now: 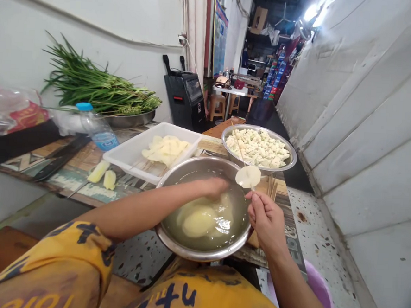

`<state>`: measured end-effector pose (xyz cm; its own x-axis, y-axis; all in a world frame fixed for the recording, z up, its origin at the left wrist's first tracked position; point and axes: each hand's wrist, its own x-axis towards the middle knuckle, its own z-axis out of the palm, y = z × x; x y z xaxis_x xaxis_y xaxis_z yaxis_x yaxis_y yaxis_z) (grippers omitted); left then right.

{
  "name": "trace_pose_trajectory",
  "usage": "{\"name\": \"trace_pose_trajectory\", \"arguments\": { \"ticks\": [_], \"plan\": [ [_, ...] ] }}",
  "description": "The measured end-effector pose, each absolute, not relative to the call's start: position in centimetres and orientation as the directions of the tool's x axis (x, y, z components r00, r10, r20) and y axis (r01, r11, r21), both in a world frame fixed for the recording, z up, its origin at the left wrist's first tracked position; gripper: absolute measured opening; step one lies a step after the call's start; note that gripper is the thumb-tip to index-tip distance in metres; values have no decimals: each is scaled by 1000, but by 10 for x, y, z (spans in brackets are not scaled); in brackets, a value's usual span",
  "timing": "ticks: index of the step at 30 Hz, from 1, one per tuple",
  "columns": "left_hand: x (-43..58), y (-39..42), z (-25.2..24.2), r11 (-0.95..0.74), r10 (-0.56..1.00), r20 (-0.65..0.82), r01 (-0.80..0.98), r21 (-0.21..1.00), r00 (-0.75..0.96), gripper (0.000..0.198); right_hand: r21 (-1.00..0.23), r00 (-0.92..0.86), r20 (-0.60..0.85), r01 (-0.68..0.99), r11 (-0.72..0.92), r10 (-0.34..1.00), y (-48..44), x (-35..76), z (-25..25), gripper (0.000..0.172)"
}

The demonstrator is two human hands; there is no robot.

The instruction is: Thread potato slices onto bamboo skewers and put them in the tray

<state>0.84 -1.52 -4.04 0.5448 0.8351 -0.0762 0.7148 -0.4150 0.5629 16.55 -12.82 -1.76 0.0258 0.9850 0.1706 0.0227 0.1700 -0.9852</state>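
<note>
**Pale slice on a skewer, held at a steel basin**

Right hand [266, 216]: just at the basin's right rim, thumb and fingers pinching the lower end of a thin skewer [241, 151].
Pale slice [248, 176]: one, threaded on the skewer, above the basin's far-right rim.
Left hand [217, 188]: reaching inside the steel basin [202, 254], at the water [180, 186]; blurred, finger pose impossible to tell.
Loose slices [198, 222]: underwater, in the basin's near half.
White tray [127, 153]: beyond the basin, to its left; holding further slices [166, 149].
Stick bundle [272, 189]: just right of the basin.
Second bowl [288, 164]: beyond the basin, to its right, full of pale florets [258, 145].

Handling notes, by judgement: best to pick slices singly, parting wet layers; drip over the basin; pierce well inside the edge against tearing; keep left fingertips off the point's line.
</note>
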Motion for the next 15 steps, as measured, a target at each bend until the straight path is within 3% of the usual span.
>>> {"name": "trace_pose_trajectory", "arguments": {
  "ticks": [3,6,11,15],
  "plan": [
    [-2,-7,-32,-418,803,-209,777,471,559,23,-989,-9,145,-12,145,989,-134,169,-16,23],
    [-19,4,-20,-436,801,-178,760,481,572,12,-983,-16,146,110,147,989,-143,178,-14,24],
    [-38,10,-1,-338,829,-86,617,711,553,18,-948,-35,120,294,124,992,-158,194,-16,29],
    [-39,5,7,-61,863,-201,489,870,464,30,-864,-25,160,480,153,987,-167,201,-19,30]
  ]
}}
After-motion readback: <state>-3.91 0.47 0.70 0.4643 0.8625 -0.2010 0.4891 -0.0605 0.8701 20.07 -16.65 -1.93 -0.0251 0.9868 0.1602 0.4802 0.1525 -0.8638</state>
